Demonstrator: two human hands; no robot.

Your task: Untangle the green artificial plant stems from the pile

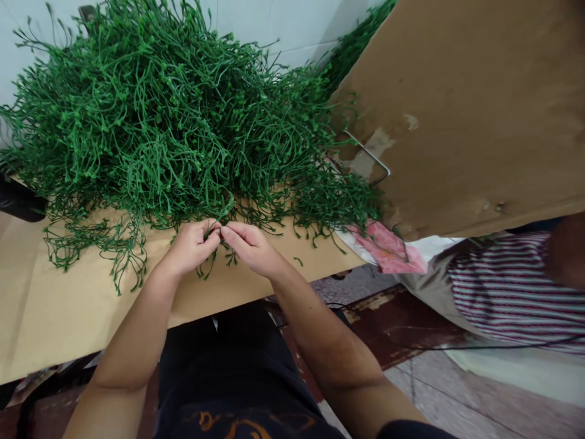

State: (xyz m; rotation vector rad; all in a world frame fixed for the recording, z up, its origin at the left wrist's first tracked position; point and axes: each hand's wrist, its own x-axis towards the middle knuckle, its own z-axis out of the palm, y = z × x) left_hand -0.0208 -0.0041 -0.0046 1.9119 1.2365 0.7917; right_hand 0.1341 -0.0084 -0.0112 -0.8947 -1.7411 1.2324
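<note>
Both my hands meet at the near edge of a large heap of green plastic plant stems (173, 116). My left hand (194, 244) is closed, thumb and fingers pinching a green plastic stem (223, 210) whose tips stick out above and below. Right beside it, my right hand (251, 244) pinches at the same stem, its fingertips touching those of the left. The exact spot where the fingers grip is hidden. Loose green sprigs (98, 241) lie on the cardboard to the left of my hands.
A cardboard sheet (46, 305) covers the table. At right a big upright cardboard panel (475, 110) with a bent metal wire (368, 152) stands near a pink plastic bag (388, 247). A person in a striped garment (516, 286) is at the right. A black object (21, 198) lies far left.
</note>
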